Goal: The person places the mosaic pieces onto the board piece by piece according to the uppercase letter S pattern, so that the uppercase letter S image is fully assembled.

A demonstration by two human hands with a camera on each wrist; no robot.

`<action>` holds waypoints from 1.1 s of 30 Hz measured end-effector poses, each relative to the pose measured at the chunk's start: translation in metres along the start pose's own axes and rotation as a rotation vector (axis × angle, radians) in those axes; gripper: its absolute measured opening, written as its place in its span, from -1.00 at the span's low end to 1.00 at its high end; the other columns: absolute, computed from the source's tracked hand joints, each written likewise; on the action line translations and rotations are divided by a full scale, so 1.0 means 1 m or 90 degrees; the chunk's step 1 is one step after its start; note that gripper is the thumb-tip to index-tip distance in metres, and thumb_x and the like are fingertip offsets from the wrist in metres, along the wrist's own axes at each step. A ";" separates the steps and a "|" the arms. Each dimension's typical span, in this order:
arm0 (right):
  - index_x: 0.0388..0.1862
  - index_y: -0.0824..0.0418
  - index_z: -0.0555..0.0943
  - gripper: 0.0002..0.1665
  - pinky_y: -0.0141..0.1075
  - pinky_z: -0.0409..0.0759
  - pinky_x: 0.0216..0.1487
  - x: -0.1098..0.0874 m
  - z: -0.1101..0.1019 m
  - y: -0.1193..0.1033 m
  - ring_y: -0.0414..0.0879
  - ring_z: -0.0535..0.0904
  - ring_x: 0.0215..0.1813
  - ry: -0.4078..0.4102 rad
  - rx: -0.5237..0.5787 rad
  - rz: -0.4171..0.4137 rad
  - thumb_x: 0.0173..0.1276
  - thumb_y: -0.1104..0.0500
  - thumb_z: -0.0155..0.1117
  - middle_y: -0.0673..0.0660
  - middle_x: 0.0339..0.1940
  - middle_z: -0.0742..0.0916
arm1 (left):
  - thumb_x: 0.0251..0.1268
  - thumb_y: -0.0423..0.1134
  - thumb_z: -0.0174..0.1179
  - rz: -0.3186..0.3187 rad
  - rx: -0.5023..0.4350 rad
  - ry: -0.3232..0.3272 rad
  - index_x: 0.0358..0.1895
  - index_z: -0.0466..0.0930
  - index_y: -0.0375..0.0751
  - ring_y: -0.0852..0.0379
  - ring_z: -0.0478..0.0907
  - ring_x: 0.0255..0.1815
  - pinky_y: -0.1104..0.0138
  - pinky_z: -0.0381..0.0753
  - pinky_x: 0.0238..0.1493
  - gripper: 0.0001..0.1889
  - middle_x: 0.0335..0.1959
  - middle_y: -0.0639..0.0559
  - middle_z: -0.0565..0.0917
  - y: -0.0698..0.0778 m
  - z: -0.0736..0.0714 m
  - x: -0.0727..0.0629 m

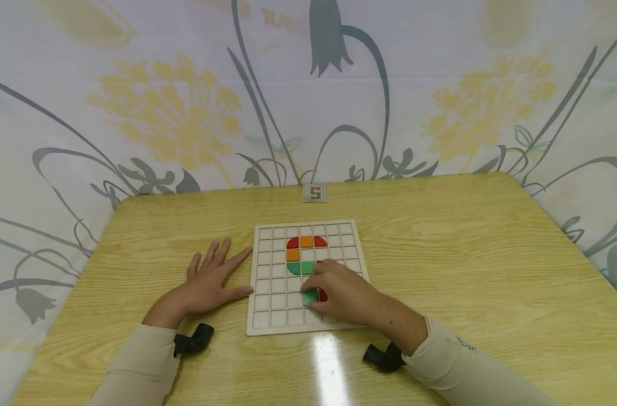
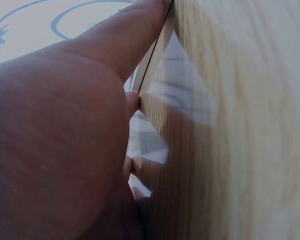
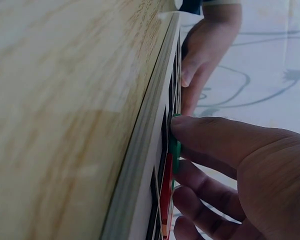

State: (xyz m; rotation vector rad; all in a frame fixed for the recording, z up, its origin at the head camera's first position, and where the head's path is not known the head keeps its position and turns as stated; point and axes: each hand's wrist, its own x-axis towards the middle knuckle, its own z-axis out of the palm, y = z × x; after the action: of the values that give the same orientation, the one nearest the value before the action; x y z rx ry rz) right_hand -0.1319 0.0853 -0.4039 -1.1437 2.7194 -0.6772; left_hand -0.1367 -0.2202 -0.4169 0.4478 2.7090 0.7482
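A pale wooden grid board (image 1: 251, 313) lies on the table. My right hand (image 1: 346, 290) is over its lower middle and pinches a green square tile (image 1: 309, 299) between thumb and fingers. In the right wrist view that green tile (image 3: 175, 147) stands at the cells beside a red tile (image 3: 166, 187); whether it is fully seated I cannot tell. My left hand (image 1: 204, 288) lies spread on the table, thumb and index fingertips at the board's left edge. Above my right hand sit red (image 1: 292, 243), orange (image 1: 292, 255) and green (image 1: 307, 267) tiles; my fingers hide some cells.
A small pattern card (image 1: 315, 193) with a coloured figure on a grid lies at the table's far edge, behind the board. A floral curtain (image 1: 288, 101) hangs behind the wooden table (image 1: 440, 242). Black wrist devices (image 1: 194, 339) sit near both wrists.
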 end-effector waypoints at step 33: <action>-0.04 0.14 0.78 -0.71 -0.25 0.63 -0.04 -0.011 -0.033 0.015 -0.11 0.57 -0.05 0.043 -0.012 0.027 0.27 0.11 0.49 0.02 -0.13 0.72 | 0.34 0.28 0.18 -0.008 0.007 0.000 0.63 0.01 0.14 -0.32 -0.52 0.64 -0.30 -0.58 0.45 -0.11 0.66 -0.26 -0.33 -0.001 0.000 0.000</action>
State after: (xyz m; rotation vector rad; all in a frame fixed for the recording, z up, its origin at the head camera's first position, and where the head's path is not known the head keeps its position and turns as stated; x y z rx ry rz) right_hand -0.1434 0.1140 -0.3821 -1.0818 2.8027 -0.6986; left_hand -0.1368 -0.2215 -0.4174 0.4335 2.7145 0.7299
